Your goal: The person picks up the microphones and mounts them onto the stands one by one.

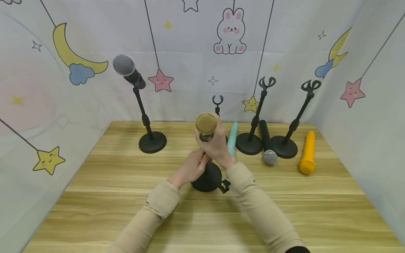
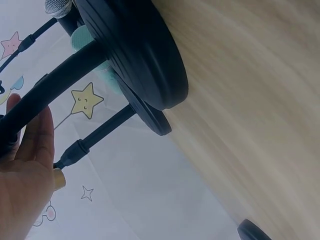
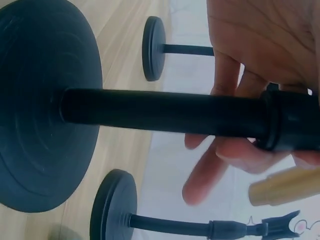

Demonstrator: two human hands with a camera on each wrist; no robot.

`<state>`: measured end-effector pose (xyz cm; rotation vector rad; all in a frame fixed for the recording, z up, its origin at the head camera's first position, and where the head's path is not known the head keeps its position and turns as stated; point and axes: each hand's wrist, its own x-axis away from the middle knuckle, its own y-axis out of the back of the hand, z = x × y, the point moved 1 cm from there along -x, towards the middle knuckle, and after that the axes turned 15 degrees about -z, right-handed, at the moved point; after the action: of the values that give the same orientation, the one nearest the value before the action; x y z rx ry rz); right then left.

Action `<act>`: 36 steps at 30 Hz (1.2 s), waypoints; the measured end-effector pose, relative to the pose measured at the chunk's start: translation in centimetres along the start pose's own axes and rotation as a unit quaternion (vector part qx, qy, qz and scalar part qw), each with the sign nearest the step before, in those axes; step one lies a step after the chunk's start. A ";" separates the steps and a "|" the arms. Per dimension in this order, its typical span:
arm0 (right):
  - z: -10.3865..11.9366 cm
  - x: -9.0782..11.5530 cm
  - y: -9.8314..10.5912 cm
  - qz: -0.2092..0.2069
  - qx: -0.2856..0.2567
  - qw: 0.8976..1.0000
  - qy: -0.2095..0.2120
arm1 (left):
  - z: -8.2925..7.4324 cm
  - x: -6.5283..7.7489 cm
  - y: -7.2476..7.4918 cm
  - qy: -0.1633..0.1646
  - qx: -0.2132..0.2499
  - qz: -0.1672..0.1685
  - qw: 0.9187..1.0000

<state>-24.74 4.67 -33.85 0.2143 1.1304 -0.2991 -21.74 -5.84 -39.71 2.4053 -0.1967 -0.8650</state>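
My right hand (image 1: pixel 218 144) grips a gold microphone (image 1: pixel 206 123) just below its mesh head, which faces the head camera. Lower down, my left hand (image 1: pixel 190 167) has its fingers around the pole of a black microphone stand (image 1: pixel 205 179). The right wrist view shows the stand's pole (image 3: pixel 165 111) with fingers (image 3: pixel 202 175) behind it and the gold handle (image 3: pixel 285 187) beside it. In the left wrist view, the left palm (image 2: pixel 25 190) lies against the upper pole. Hands hide the stand's top, so I cannot tell whether the microphone sits in its clip.
On the left, a stand (image 1: pixel 152 142) bears a silver-headed microphone (image 1: pixel 124 65). Behind my hands rises a stand with a clip (image 1: pixel 217 99). Rightward are a teal microphone (image 1: pixel 232 137), two stands (image 1: pixel 249 144) with bare clips, a black microphone (image 1: pixel 265 137) and an orange one (image 1: pixel 308 151).
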 end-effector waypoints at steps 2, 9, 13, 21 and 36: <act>-0.5 0.1 -0.2 -0.012 -0.006 1.000 0.008 | 0.0 0.0 0.0 0.003 -0.006 0.002 1.000; -0.8 0.2 -0.6 -0.035 -0.029 0.999 0.019 | 0.1 0.0 0.0 0.016 -0.011 0.000 1.000; -0.8 0.1 -0.6 -0.035 -0.031 0.999 0.016 | 0.0 0.0 0.0 0.017 -0.010 0.000 1.000; -0.7 0.1 -0.6 -0.034 -0.035 0.999 0.015 | -0.1 0.1 0.0 0.023 -0.006 0.003 1.000; -1.0 0.2 -0.6 -0.048 -0.039 0.998 0.025 | 0.0 0.1 -0.3 0.016 0.000 -0.008 1.000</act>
<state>-25.66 4.41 -34.45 0.0994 1.2011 -0.3359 -21.69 -5.62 -39.95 2.4226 -0.1652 -0.8318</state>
